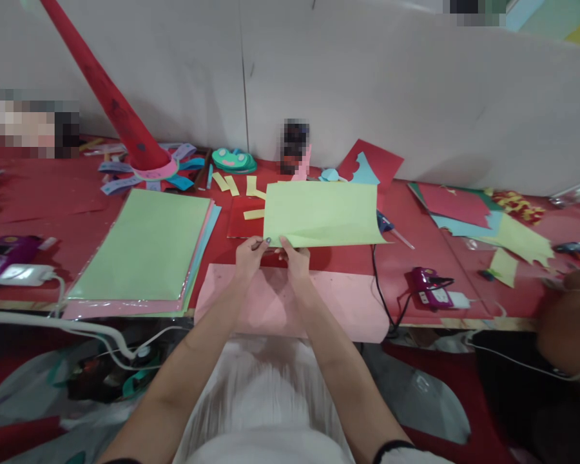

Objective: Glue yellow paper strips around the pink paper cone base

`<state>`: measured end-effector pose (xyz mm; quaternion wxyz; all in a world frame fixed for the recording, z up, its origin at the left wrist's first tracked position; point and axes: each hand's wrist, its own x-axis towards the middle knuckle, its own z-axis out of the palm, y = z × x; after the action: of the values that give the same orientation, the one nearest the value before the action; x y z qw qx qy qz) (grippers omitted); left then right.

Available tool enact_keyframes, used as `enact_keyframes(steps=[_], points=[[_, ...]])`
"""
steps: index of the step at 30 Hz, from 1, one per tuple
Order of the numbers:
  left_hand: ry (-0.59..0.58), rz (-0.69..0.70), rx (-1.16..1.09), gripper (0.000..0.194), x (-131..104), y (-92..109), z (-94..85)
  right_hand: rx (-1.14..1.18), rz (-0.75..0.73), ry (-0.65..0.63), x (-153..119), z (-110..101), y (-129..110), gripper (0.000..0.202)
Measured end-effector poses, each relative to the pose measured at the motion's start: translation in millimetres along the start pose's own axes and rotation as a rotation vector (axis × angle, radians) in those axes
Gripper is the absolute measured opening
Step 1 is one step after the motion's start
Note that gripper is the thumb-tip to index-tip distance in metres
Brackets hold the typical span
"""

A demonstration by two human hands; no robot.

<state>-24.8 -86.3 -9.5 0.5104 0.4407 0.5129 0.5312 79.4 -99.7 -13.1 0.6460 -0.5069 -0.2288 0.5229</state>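
A light green sheet of paper (321,211) is held over the red table, its lower edge toward me and its right corner curling. My left hand (249,256) pinches the sheet's lower left corner. Close beside it, my right hand (294,259) grips the same edge, thumb on top and fingers beneath. Below both hands a pink sheet (338,303) lies at the table's front edge. Small pale yellow strips (229,185) and a red card (244,219) lie just left of the held paper, partly covered by it.
To the left lie a stack of coloured sheets (149,245) and a tall red paper cone (120,116). A glue gun (389,223) lies right of the paper, its cord hanging near a purple power adapter (432,288). Paper scraps (464,209) and another person's arm (568,322) are at right.
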Motion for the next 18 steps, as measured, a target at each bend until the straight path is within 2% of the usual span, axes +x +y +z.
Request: enact_keyframes(steps=[6, 12, 16, 18], points=[[0.027, 0.013, 0.055, 0.02, 0.7, 0.5, -1.3, 0.052, 0.001, -0.021, 0.9, 0.6, -0.8, 0.03], [0.062, 0.03, 0.061, 0.015, 3.3, -3.0, -2.7, 0.014, 0.015, -0.12, -0.9, 0.6, -0.9, 0.025], [0.043, 0.058, 0.062, 0.012, 4.5, -6.0, -3.5, -0.02, 0.054, -0.217, -4.1, 1.9, -1.2, 0.023], [0.034, 0.069, 0.059, 0.013, 4.6, -7.5, -3.7, -0.037, 0.054, -0.221, -5.5, 2.7, -1.8, 0.022]])
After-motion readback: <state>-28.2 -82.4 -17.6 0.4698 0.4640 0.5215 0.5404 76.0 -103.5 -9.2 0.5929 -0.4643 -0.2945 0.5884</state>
